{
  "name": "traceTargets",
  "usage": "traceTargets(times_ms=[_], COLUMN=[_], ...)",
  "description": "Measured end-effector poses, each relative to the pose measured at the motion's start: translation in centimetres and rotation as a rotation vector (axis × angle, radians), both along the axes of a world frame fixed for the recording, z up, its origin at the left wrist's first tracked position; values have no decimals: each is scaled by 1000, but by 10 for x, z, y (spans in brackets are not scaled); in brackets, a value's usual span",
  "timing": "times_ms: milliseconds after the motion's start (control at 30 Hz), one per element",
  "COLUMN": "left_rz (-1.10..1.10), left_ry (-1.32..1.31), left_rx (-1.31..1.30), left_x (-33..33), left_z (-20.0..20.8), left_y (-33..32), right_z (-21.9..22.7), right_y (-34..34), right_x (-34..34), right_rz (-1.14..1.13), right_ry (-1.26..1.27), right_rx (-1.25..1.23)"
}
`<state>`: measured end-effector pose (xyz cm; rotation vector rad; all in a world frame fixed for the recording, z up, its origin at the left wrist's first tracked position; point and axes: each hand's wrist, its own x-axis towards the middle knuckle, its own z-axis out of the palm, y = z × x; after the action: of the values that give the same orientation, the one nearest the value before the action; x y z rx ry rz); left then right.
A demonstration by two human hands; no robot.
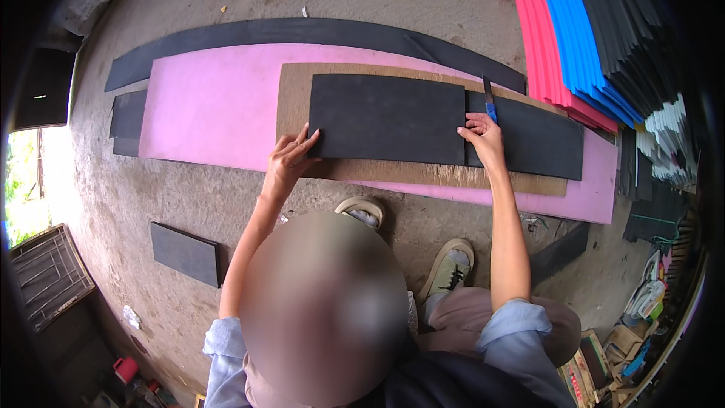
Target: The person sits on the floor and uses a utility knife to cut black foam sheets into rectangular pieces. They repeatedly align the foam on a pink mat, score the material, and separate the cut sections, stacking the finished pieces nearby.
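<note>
A black rectangular foam sheet (389,117) lies flat on a brown wooden board (293,98). My left hand (289,157) grips its left end near the lower corner, thumb on top. At its right end my right hand (483,140) is closed, thumb and fingertips at the edge. A knife with a blue handle (491,112) sticks out of that hand, its dark blade pointing away from me; most of the grip is hidden. Another black foam piece (540,136) lies to the right on the board, partly under my right hand.
Beneath the board lies a large pink sheet (208,106), with a long black strip (264,32) along its far side. Stacked pink, blue (570,23) and black sheets stand at the far right. A thick black block (185,255) rests on the floor at left. My shoes are close to the board.
</note>
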<state>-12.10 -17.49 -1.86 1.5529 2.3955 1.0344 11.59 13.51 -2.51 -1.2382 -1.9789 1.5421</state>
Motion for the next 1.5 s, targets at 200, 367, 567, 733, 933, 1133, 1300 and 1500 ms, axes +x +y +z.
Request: traceTargets(times_ms=[200,367,567,733,933,1133,1300,1500], left_rz=[8,-46,-17,-69,-330,-291,-276,-284], left_ry=[26,109,291,292,326,355,406,377], left_rx=[-2,-67,-214,-190,-188,-241,-352,-377], left_x=[5,0,15,43,87,106,109,107], left_z=[1,8,28,55,33,21,22,26], left_y=[-3,-6,4,38,136,174,177,182], right_z=[-4,-10,-2,22,17,14,22,50], right_y=[2,-5,27,22,9,-2,11,-19], right_x=[-3,-6,41,64,51,34,32,17], right_rz=[-17,6,-114,-144,-100,-88,-24,-194], right_ry=[-29,-80,44,-124,-222,-404,-306,345], right_rx=[-16,226,428,554,628,678,208,-627])
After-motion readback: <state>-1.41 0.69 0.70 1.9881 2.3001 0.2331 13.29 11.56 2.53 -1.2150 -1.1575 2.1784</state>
